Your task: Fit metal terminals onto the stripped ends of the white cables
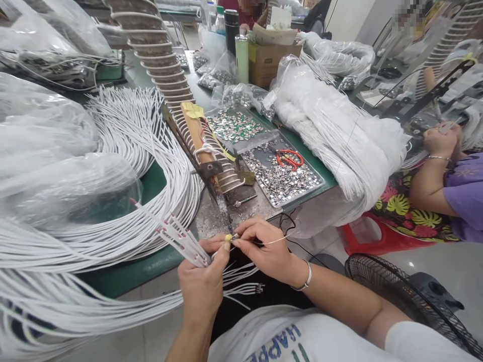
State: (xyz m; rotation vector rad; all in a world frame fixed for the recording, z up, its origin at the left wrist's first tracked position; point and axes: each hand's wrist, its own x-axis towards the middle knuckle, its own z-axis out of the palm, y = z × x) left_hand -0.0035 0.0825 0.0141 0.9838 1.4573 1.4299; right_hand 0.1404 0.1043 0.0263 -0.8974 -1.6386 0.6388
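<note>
My left hand (204, 281) is closed around a bunch of white cables (183, 241), whose pinkish-tipped ends fan out above the fist. A small yellow piece (228, 238) shows at its thumb tip. Touching fingertips with it, my right hand (266, 249) pinches a thin solder wire (277, 241) that trails off to the right. Whatever tiny part lies between the fingertips is too small to make out. Just above them points the dark tip of a soldering iron (223, 208), fixed in a stand with its wooden handle (196, 133) slanting up and away.
Long white cables (169, 176) curve over the table's left side. Beyond the iron are trays of small metal connectors (279, 181) and green boards (236, 123), with red-handled cutters (290, 159). A spiral duct (158, 55) hangs overhead. A co-worker's hands (441, 138) work at right, near a fan (396, 286).
</note>
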